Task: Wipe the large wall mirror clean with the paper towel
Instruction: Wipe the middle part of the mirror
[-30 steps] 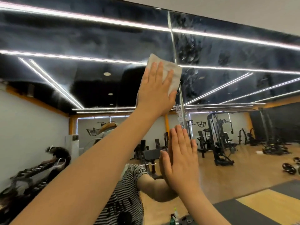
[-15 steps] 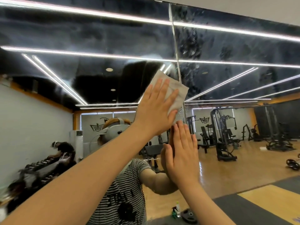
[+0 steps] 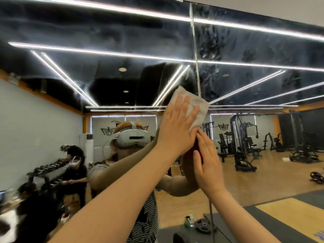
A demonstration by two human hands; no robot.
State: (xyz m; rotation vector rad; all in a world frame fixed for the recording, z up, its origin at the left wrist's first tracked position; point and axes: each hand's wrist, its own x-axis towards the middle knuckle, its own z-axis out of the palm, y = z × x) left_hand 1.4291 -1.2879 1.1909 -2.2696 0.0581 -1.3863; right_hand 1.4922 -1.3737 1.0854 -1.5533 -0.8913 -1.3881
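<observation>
The large wall mirror [image 3: 245, 50], a wide sheet of reflective glass with a vertical seam [image 3: 196, 58] running down it, filled nearly everything in front of me. Its upper part showed a dark ceiling crossed by long white light strips, with cloudy smears and streaks on the glass just right of the seam. Lower down it reflected a gym floor of pale wood, black weight machines [image 3: 243, 141] on the right and a rack of dumbbells [image 3: 47, 171] on the left, with a person in dark clothes beside that rack.

My own reflection stood in the middle, in a black-and-white striped shirt [image 3: 145, 216] and a white headset [image 3: 131, 137].

My left hand [image 3: 177, 130] was raised with its fingers straight and spread, pressing a folded, off-white paper towel [image 3: 196, 109] flat against the glass. The towel lay across the seam, its upper corners showing above my fingertips.

My right hand [image 3: 206, 165] was flat on the mirror just below and to the right, fingers straight and together, holding nothing, its fingertips close to the heel of my left hand.

A small green spray bottle [image 3: 187, 221] showed low in the reflection.
</observation>
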